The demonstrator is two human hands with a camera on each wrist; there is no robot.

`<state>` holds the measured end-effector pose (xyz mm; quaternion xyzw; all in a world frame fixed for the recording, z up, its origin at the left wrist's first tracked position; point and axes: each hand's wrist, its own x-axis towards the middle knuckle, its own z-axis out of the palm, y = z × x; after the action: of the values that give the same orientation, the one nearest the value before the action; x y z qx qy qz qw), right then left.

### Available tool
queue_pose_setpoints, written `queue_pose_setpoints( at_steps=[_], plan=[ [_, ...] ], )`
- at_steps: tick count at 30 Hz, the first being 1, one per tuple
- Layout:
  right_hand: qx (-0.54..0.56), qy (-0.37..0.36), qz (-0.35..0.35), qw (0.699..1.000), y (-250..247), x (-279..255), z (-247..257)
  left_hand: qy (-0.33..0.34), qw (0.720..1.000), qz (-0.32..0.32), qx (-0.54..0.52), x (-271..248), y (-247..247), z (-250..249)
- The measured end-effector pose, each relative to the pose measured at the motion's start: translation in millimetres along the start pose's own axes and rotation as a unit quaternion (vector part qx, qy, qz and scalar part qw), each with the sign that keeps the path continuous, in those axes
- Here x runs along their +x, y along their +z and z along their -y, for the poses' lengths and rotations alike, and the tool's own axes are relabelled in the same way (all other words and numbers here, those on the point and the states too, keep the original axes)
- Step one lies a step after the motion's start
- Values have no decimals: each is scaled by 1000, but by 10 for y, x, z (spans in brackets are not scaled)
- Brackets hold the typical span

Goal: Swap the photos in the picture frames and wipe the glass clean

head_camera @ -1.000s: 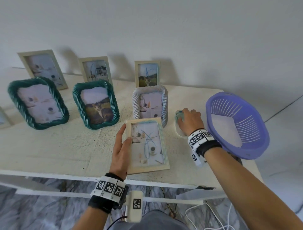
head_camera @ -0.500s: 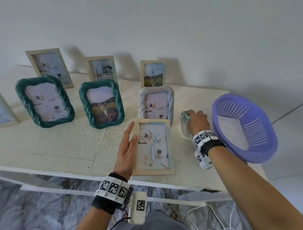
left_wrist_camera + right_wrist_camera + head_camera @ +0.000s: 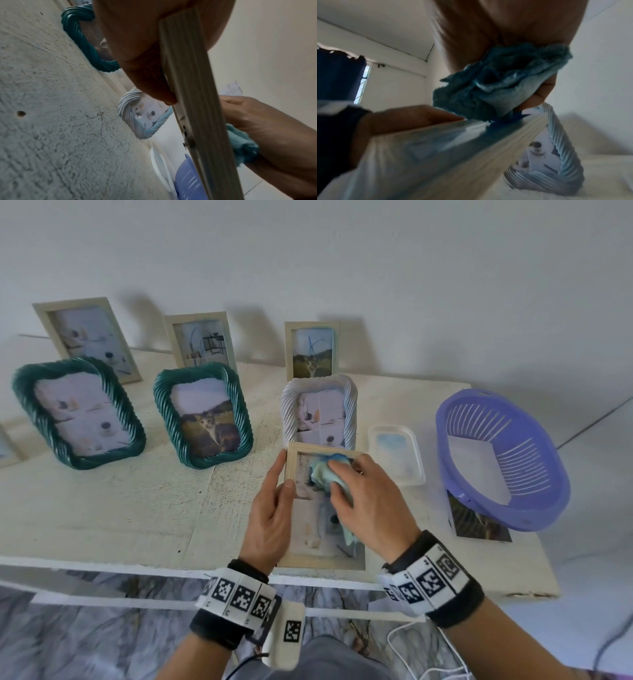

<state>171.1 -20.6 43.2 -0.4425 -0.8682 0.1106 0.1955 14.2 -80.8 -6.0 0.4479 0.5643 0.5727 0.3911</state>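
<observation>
A light wooden picture frame (image 3: 308,546) sits near the table's front edge, tilted up off the surface. My left hand (image 3: 284,477) grips its left side, thumb on the front and fingers behind; in the left wrist view the frame's edge (image 3: 193,94) runs past those fingers. My right hand (image 3: 366,494) holds a crumpled blue cloth (image 3: 325,470) and presses it on the upper part of the glass. The right wrist view shows the cloth (image 3: 496,88) bunched under my fingers, touching the frame (image 3: 436,142).
A white twisted frame (image 3: 318,412) stands just behind. Two green twisted frames (image 3: 202,412) (image 3: 75,412) and three wooden ones stand to the left and at the back. A clear tray (image 3: 397,453), a purple basket (image 3: 503,460) and a loose photo (image 3: 476,522) lie to the right.
My right hand came away from the clear tray with the cloth and moved left onto the frame's glass. My left hand now grips the frame and has tilted it up.
</observation>
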Motion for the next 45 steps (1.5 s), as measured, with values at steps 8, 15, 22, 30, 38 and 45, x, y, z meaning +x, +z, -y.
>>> queue_pose_setpoints(
  at_steps=[8,15,22,30,38,45],
  plan=[
    [36,-62,87,994,45,-146,103,15,1000,5,4,44,-35,52],
    [-35,-25,67,997,8,-5,-35,20,1000,5,2,-7,2,18],
    [-2,-83,129,988,9,-256,167,44,999,-22,-18,39,-75,66],
    [-26,13,44,999,57,-172,174,44,998,-35,-19,59,-50,25],
    [-13,-12,45,999,-42,-145,143,60,997,-43,6,55,-71,-70],
    [14,-9,1,1000,-73,-173,281,57,996,-69,20,27,-78,-79]
  ],
)
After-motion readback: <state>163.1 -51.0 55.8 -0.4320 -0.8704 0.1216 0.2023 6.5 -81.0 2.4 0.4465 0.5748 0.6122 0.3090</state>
